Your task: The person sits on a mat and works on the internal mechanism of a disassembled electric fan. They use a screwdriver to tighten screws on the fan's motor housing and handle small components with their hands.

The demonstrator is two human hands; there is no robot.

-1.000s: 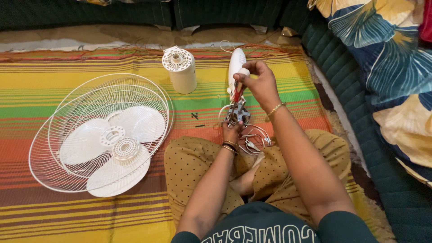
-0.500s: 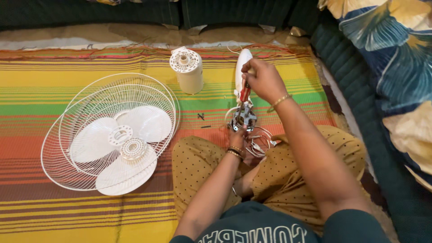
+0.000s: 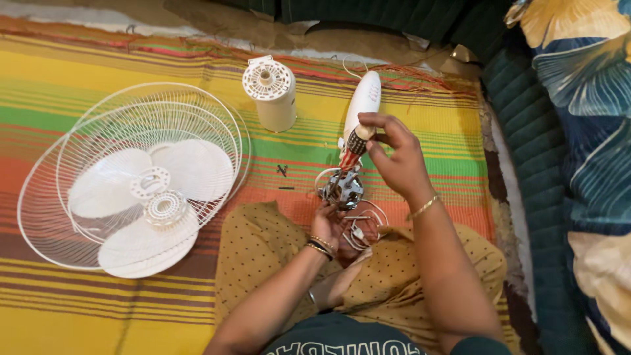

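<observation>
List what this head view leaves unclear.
- Screwdriver tip: hidden inside the motor.
- Left hand grip: fingers tucked under the motor, contact unclear.
- Two dark bits on the mat: too small to identify.
- Right hand covers the screwdriver's handle end.

Open striped mat [image 3: 407, 141] beside the fan motor [image 3: 343, 187]; white cylinder housing [image 3: 271, 94], fan grilles [image 3: 131, 171] leftward, possibly loose screws [image 3: 282, 171] between.

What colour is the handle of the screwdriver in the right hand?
Red with a black ribbed top, as far as the head view shows the screwdriver gripped by the right hand.

White fan grille [image 3: 131, 125], rainbow-striped mat [image 3: 79, 72]
</observation>
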